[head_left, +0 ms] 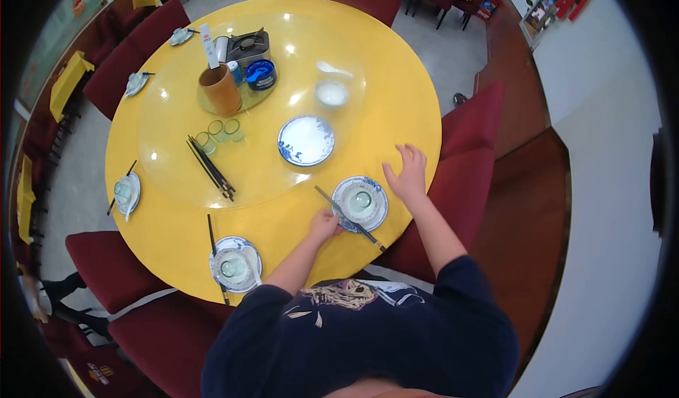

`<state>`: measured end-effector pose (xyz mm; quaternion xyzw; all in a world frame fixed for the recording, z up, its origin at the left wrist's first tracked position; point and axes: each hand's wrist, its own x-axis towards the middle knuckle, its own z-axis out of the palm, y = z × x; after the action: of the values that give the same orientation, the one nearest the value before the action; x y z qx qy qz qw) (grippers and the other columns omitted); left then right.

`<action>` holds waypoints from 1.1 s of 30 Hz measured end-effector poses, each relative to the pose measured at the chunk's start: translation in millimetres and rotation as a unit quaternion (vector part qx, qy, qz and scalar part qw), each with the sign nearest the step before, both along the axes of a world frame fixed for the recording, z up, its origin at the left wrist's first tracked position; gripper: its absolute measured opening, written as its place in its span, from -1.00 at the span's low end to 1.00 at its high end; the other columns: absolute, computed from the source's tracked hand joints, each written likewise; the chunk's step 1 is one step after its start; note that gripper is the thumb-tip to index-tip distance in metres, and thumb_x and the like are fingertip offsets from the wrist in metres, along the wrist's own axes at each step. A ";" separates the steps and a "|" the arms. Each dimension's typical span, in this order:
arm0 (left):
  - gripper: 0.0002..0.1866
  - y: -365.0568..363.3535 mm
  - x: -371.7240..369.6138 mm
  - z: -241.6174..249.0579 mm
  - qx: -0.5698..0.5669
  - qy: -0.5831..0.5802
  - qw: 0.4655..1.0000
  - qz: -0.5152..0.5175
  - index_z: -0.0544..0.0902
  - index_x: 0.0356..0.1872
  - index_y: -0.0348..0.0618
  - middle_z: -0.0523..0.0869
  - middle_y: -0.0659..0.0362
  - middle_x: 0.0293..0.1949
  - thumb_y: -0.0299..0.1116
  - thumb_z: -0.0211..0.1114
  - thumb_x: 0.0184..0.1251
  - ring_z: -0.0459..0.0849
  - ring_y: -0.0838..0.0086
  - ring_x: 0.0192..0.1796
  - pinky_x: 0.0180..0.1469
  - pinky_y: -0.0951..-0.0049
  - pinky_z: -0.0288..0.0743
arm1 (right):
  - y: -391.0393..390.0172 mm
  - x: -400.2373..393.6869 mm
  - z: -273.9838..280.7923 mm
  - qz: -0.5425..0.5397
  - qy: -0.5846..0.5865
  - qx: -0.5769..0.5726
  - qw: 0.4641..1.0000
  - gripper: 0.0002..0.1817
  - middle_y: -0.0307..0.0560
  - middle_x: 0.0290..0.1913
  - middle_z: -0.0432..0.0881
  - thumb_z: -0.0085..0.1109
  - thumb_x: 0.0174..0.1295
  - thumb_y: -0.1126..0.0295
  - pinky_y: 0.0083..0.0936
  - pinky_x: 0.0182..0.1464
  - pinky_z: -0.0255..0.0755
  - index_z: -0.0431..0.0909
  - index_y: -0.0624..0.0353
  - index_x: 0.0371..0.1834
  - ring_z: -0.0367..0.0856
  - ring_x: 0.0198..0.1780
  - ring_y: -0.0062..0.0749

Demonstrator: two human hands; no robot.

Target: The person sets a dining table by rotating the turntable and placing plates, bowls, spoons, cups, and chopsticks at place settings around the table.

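Observation:
A blue-patterned plate (382,216) near the table's front right edge holds a bowl with a clear green glass (362,200) inside. Chopsticks (346,217) lie across its left side. My left hand (325,225) is at the plate's left rim, its fingers curled near the chopsticks; what they grip is too small to make out. To the right of the plate, my right hand (407,173) is raised with its fingers spread and nothing in them. Farther in are a larger plate (305,141), a white bowl (332,94) and a white spoon (334,69).
The round table (283,225) has a yellow cloth and a glass turntable with black chopsticks (211,168), glasses (216,131) and a brown holder (221,90). Another setting (235,264) lies at front left. Red chairs (463,179) surround the table. Parts of people show at far left and top.

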<state>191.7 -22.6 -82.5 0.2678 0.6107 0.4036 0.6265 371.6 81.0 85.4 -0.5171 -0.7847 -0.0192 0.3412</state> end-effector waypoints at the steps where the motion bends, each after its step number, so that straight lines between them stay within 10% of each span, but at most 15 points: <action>1: -0.81 -2.3 -0.1 3.9 0.002 0.002 1.000 0.001 0.38 -0.29 -0.34 0.59 0.01 -0.48 -0.43 0.08 0.15 0.63 0.41 -0.46 -0.50 0.52 0.53 | 31.0 -4.0 -1.0 0.007 0.004 0.000 1.000 -0.51 0.21 -0.04 0.30 0.19 -0.10 0.27 -0.18 0.06 0.17 0.36 0.27 -0.08 0.20 0.05 0.07; 13: -0.86 -14.9 8.3 14.7 -0.003 0.044 0.997 0.060 0.40 -0.37 -0.29 0.57 0.14 -0.56 -0.42 0.14 0.17 0.60 0.53 -0.53 -0.48 0.58 0.50 | 305.3 -69.4 -50.6 -0.026 -0.140 -0.213 0.967 -0.46 0.03 0.07 0.35 0.09 0.05 0.24 -0.27 0.08 0.27 0.23 0.20 0.10 0.21 0.16 -0.13; 33: -0.86 -18.0 13.5 15.4 -0.009 0.023 0.994 0.103 0.44 -0.37 -0.31 0.57 0.17 -0.55 -0.44 0.17 0.15 0.57 0.59 -0.51 -0.45 0.63 0.48 | 343.4 -122.4 -101.0 0.099 -0.111 -0.294 0.944 -0.77 0.01 -0.22 0.51 -0.03 0.08 0.31 -0.28 -0.17 0.42 0.50 0.19 -0.28 0.48 -0.14 -0.08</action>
<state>205.2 -40.6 -67.1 0.2071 0.6533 0.4538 0.5696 249.2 424.4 -15.6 -0.5091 -0.8354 0.1886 0.0855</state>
